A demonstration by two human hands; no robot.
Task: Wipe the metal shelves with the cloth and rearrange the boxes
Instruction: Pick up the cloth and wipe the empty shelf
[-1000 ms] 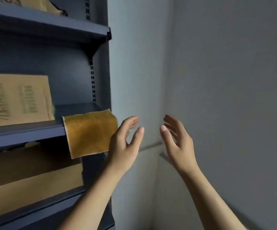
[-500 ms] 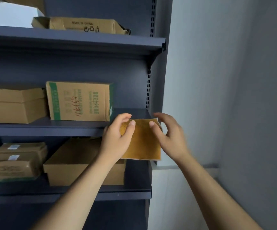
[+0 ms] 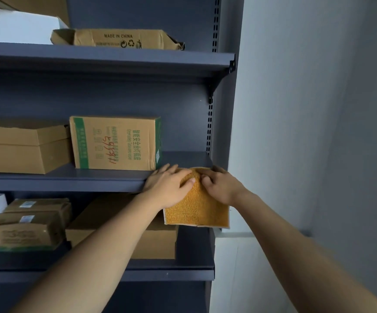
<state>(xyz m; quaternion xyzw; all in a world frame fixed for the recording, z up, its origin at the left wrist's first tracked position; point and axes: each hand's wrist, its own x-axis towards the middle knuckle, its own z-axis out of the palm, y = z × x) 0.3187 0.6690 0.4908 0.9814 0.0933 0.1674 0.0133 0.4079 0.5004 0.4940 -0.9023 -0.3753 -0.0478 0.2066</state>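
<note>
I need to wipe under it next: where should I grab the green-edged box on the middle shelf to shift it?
Likely the right side panel of the green-edged box, coming from the front right: it stands upright with bare middle shelf on that side, while the plain box crowds its left. The left hand and right hand both hold the cloth, so free one first.
</note>
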